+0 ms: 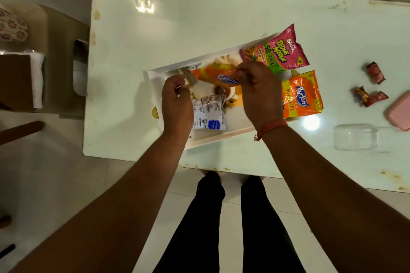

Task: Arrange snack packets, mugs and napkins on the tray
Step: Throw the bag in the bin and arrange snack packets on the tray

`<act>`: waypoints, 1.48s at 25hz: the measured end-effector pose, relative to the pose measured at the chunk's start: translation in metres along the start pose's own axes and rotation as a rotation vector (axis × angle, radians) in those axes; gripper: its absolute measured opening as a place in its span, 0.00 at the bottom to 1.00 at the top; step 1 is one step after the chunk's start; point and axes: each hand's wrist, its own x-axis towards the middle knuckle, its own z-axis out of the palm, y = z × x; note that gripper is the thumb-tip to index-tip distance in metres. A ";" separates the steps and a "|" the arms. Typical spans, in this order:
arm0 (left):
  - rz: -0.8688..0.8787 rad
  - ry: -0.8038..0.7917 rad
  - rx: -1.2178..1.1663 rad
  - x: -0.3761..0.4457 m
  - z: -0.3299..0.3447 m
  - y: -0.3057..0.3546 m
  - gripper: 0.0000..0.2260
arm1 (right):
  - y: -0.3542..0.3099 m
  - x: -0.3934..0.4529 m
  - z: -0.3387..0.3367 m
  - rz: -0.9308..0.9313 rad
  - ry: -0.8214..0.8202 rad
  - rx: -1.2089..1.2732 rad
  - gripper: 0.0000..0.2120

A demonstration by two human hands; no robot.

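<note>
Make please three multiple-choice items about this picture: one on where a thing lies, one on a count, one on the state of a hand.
1. Where does the pink snack packet lie?
A. at the tray's far right corner
B. on the floor
C. under the clear container

2. How many orange Kurkure packets show?
A. one
B. two
C. four

3. What does the right hand do?
A. rests flat on the table
B. pinches an orange packet
C. lifts the pink lid

Answers: 1 A, it overlaps the corner of the tray. 2 B, one held packet and one lying at the right. 3 B, its fingers close on the packet's end.
</note>
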 end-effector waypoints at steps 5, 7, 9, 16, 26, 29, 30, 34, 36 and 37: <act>-0.176 -0.224 0.103 0.003 0.030 0.018 0.17 | 0.009 0.019 -0.009 0.356 0.011 0.179 0.02; -0.206 -0.347 0.220 0.002 0.045 0.025 0.21 | 0.017 0.027 -0.011 0.417 0.009 0.135 0.03; -0.158 -0.446 0.329 0.001 0.063 0.032 0.20 | 0.023 0.033 -0.016 0.427 0.006 0.025 0.07; -0.025 -0.547 0.592 0.006 0.107 0.034 0.14 | 0.036 0.043 -0.032 0.407 -0.015 -0.123 0.12; -0.100 -0.458 0.402 0.007 0.099 0.026 0.23 | 0.033 -0.006 -0.031 0.116 0.162 -0.323 0.19; -0.003 -0.228 0.305 0.016 0.077 0.017 0.21 | 0.025 -0.045 -0.009 0.192 -0.084 -0.136 0.18; 0.028 -0.141 0.283 0.018 0.066 0.011 0.20 | 0.023 -0.054 0.000 0.264 -0.185 -0.097 0.19; 0.025 0.044 0.352 0.019 0.022 -0.019 0.18 | 0.015 -0.052 0.035 0.495 -0.396 -0.083 0.18; -0.007 0.071 0.447 0.020 0.007 -0.035 0.18 | 0.013 -0.038 0.048 0.666 -0.445 0.058 0.15; -0.022 0.066 0.471 0.021 0.002 -0.041 0.16 | 0.013 -0.031 0.051 0.742 -0.450 0.136 0.14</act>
